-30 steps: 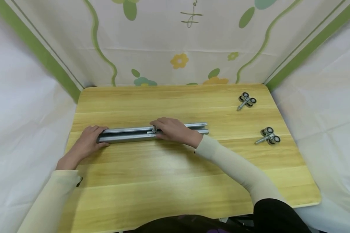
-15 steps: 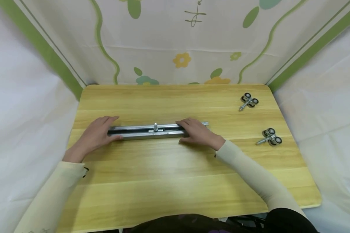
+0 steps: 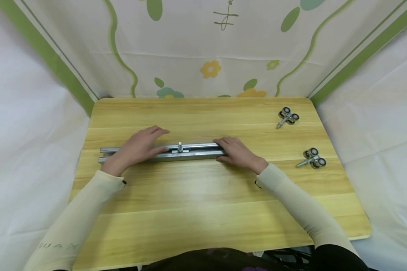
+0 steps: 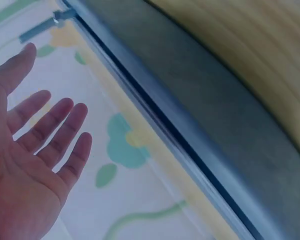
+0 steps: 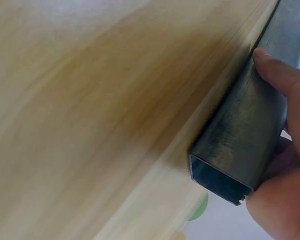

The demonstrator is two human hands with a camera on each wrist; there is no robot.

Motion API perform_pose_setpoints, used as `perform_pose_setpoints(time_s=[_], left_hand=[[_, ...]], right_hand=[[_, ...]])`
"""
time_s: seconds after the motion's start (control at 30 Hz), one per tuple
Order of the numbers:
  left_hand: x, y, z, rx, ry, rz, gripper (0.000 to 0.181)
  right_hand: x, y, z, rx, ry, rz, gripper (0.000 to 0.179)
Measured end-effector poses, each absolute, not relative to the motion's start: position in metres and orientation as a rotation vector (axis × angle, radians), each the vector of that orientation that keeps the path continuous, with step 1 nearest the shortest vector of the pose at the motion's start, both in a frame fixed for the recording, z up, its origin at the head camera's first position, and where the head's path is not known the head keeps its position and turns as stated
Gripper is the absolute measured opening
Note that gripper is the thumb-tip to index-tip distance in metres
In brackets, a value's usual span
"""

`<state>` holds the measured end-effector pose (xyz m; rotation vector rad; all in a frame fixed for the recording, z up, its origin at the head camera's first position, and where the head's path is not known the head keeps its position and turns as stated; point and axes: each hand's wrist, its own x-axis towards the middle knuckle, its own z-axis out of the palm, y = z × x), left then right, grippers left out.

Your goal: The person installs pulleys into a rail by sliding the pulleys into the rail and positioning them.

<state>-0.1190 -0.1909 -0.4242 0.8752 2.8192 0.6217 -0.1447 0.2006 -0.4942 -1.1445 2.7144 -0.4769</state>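
Observation:
A metal channel rail (image 3: 200,154) lies on the wooden table, its long slot facing up. From the slot rises an upright bolt (image 3: 180,147) on a small flat plate. My right hand (image 3: 238,152) grips the rail near its right end; in the right wrist view the thumb (image 5: 277,72) presses the rail's side (image 5: 240,125), and the hollow end shows. Over the left half of the rail is my left hand (image 3: 139,146), fingers spread and holding nothing. The left wrist view shows that palm (image 4: 30,185) beside the rail (image 4: 190,100), with the bolt (image 4: 37,31) beyond the thumb.
Two roller trolleys with bolts lie on the right of the table, a farther one (image 3: 287,117) and a nearer one (image 3: 312,158). A flowered white cloth (image 3: 176,45) hangs behind the table (image 3: 196,218), with white sheeting at both sides.
My right hand has left the bolt and moved right along the rail. The rail has shifted left, and my left hand has come off its left end and moved right toward the bolt.

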Motion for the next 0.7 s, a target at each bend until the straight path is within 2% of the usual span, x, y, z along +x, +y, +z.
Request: perform_pose_setpoints(time_s=[0.33, 0.57, 0.7], left_hand=[[-0.126, -0.150, -0.428, 0.985, 2.666, 0.729, 0.047], [-0.127, -0.134, -0.432, 1.024, 2.656, 0.660, 0.042], [-0.128, -0.129, -0.434, 1.019, 2.642, 0.613, 0.033]], right_hand=[[-0.145, 0.202, -0.498, -1.178, 2.738, -0.522, 0.075], [-0.144, 0.202, -0.499, -1.166, 2.737, -0.530, 0.074], [-0.144, 0.203, -0.500, -1.165, 2.743, -0.534, 0.075]])
